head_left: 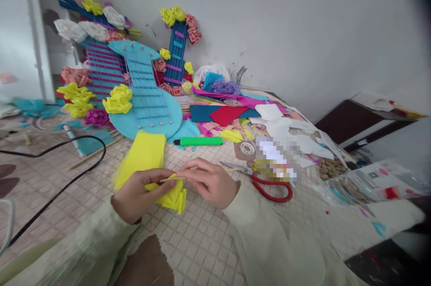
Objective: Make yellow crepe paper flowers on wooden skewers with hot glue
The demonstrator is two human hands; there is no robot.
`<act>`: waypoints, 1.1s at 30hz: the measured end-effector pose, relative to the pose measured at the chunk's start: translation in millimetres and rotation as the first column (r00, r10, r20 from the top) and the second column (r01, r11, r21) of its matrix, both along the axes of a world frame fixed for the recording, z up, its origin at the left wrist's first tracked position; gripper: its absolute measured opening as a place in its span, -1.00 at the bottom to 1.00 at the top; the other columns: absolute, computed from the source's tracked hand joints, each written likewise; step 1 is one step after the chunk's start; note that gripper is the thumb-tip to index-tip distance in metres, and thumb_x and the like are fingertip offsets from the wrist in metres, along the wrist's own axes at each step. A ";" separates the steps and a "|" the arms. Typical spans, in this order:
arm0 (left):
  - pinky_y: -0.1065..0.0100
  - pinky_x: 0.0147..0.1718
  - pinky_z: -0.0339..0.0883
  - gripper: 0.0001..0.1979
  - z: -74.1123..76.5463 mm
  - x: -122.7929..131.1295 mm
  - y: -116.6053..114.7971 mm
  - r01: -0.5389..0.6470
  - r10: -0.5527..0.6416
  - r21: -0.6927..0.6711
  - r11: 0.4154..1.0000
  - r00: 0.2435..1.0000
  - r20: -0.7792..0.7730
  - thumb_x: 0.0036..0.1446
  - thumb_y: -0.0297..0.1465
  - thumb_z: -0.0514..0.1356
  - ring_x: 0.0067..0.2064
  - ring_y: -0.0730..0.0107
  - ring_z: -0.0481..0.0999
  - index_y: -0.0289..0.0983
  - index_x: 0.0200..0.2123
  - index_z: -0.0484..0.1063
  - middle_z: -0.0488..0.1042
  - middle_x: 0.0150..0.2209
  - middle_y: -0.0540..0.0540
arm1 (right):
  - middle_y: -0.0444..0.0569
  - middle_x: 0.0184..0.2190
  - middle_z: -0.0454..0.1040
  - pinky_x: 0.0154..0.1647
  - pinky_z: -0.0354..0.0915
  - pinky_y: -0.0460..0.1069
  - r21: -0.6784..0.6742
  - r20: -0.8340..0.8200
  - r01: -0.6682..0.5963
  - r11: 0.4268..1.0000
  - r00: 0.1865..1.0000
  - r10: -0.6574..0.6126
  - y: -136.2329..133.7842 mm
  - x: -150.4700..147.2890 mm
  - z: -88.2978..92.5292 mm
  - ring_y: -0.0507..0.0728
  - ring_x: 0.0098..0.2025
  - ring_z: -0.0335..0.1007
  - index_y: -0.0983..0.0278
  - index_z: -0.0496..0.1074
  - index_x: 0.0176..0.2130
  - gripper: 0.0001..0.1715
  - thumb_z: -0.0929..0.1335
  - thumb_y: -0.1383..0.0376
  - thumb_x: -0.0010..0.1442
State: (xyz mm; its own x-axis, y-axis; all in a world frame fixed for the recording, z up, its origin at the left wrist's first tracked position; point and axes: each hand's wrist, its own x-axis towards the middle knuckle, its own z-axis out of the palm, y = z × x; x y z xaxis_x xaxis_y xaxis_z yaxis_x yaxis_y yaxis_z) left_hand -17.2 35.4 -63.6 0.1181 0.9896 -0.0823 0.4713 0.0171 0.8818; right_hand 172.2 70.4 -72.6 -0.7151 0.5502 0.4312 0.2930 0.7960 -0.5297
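Fingers (197, 173) hold a stick (179, 178) left-to-right against yellow paper (173, 200).

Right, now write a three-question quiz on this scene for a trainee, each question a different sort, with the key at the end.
1. True or false: the red-handled metal scissors lie on the tile-patterned tabletop, in neither hand.

2. Choose one: what colour is the folded, crinkled piece of paper in the left hand?
a) white
b) yellow
c) blue

3. Short answer: which hand is nearer to the scissors?

Key:
1. True.
2. b) yellow.
3. The right hand.
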 end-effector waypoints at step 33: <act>0.41 -0.46 0.38 -0.70 0.7 -2.7 1.3 -0.024 0.023 -0.085 0.996 1.000 -0.006 -0.13 -0.15 0.14 -0.38 0.26 0.50 -0.22 -0.44 0.53 0.57 -0.43 -0.07 | -0.05 -0.14 0.40 -0.32 0.31 -0.09 0.179 0.023 -0.007 0.984 1.000 0.003 -2.3 -1.5 -1.0 0.00 -0.28 0.36 0.26 0.40 -0.15 -0.64 0.16 0.49 0.13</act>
State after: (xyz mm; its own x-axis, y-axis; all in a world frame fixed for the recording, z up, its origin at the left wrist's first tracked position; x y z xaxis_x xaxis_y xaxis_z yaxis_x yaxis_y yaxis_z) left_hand -19.8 36.7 -62.9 0.0944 0.9815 -0.1665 0.4739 0.1028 0.8746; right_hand 170.7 68.2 -73.5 -0.7280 0.4621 0.5064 0.2992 0.8788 -0.3717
